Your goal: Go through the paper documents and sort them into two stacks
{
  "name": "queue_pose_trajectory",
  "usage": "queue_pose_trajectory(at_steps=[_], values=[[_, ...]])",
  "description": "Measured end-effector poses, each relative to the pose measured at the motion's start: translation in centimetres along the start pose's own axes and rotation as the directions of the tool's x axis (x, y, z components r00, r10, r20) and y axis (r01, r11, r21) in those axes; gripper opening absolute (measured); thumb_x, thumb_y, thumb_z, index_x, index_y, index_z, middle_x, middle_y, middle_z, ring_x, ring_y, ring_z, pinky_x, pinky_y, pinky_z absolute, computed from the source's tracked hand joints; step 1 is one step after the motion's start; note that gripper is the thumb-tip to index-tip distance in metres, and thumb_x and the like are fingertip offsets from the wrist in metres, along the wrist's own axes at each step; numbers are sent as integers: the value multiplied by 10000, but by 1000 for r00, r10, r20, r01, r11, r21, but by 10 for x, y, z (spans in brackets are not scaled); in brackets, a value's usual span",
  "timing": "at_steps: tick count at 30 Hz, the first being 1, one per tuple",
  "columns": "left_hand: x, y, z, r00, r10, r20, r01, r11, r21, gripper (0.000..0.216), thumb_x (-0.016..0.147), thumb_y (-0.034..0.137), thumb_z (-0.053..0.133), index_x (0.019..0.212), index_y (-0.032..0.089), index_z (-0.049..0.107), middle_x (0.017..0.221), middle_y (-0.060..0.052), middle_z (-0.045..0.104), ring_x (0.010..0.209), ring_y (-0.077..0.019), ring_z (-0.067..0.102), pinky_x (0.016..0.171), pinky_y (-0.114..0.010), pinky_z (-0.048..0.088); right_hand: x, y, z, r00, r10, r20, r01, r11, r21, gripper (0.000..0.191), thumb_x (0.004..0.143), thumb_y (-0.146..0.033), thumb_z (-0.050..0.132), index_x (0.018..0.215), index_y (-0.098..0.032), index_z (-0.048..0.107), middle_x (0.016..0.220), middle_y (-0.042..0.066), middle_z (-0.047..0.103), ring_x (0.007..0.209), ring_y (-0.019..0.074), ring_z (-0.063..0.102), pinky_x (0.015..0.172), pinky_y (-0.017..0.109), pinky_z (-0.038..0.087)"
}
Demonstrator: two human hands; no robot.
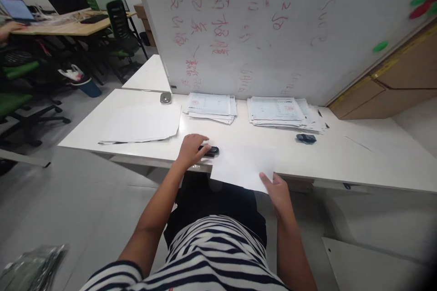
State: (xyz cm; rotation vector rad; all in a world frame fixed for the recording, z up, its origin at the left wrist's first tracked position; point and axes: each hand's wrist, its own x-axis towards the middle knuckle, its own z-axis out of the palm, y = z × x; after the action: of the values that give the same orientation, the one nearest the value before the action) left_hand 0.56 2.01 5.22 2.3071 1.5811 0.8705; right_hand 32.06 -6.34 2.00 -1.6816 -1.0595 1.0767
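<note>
My left hand [191,150] is curled over a black stapler [209,150] that lies near the front edge of the white table [341,154]. The stapler sits at the left edge of some white sheets of paper [242,166] that hang a little over the table's front. My right hand [278,191] pinches the near right corner of those sheets, thumb on top.
Two stacks of printed forms [210,107] [280,111] lie at the back against a whiteboard [273,27] with red writing. Blank sheets [143,125] lie left, a small silver object [165,97] behind them, a dark object [306,138] right. Desks, chairs and another person's hand [8,29] are far left.
</note>
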Motion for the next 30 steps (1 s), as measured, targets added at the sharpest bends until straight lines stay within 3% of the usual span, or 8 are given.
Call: queue_pose_trajectory(at_steps=[3, 6, 8, 14, 20, 25, 30], values=[[-10, -14, 6, 998, -37, 41, 37, 999, 5, 393, 790, 530, 602, 1021, 212, 622, 1011, -54, 672, 978, -235, 593, 872, -374, 436, 10, -10, -21, 974, -103, -200, 84, 991, -102, 504, 718, -537, 656, 1002, -124, 699, 994, 134, 724, 964, 313, 646, 897, 458, 464], [-12, -17, 9, 998, -67, 12, 67, 997, -48, 408, 752, 524, 648, 1026, 225, 616, 1010, -42, 669, 949, -225, 598, 827, -356, 459, 12, -12, -30, 946, -127, -298, 155, 985, 74, 525, 739, -517, 648, 1100, -137, 665, 1094, 127, 698, 1004, 279, 642, 914, 436, 470], [-12, -16, 10, 998, -66, 11, 66, 996, -60, 399, 744, 512, 660, 1022, 228, 616, 1001, -39, 669, 936, -225, 600, 815, -357, 462, 11, -9, -28, 944, -116, -310, 172, 972, 160, 518, 746, -497, 654, 1127, -146, 652, 1129, 118, 686, 1021, 258, 639, 938, 428, 462], [-11, -18, 11, 1000, -7, 11, 7, 999, -31, 330, 744, 458, 680, 975, 229, 623, 995, -37, 670, 937, -223, 592, 822, -359, 453, 9, 5, -13, 958, -42, -283, 93, 981, 171, 496, 737, -484, 669, 1092, -137, 665, 1143, 120, 680, 1056, 255, 624, 983, 440, 433], [-11, -24, 18, 999, 17, -29, -17, 1000, 2, 302, 757, 453, 671, 939, 218, 617, 959, -39, 666, 890, -202, 593, 782, -343, 454, 29, -3, 0, 957, -111, -270, 165, 969, 186, 471, 752, -464, 658, 1096, -143, 658, 1083, 106, 698, 1003, 241, 638, 951, 432, 456], [-13, -23, 19, 998, 27, -65, -25, 999, 26, 278, 766, 435, 669, 918, 213, 598, 922, -37, 656, 862, -196, 588, 757, -330, 446, 102, -53, 41, 908, -356, -222, 385, 917, 102, 467, 799, -440, 598, 1162, -147, 609, 1134, 106, 676, 1050, 239, 619, 927, 393, 472], [-14, -20, 16, 997, -7, -72, 10, 999, 44, 285, 752, 440, 683, 887, 209, 584, 893, -41, 645, 831, -193, 582, 723, -323, 447, 187, -119, 116, 919, -394, -26, 385, 909, -160, 436, 841, -376, 478, 1195, -134, 556, 1121, 122, 671, 959, 220, 644, 845, 348, 509]])
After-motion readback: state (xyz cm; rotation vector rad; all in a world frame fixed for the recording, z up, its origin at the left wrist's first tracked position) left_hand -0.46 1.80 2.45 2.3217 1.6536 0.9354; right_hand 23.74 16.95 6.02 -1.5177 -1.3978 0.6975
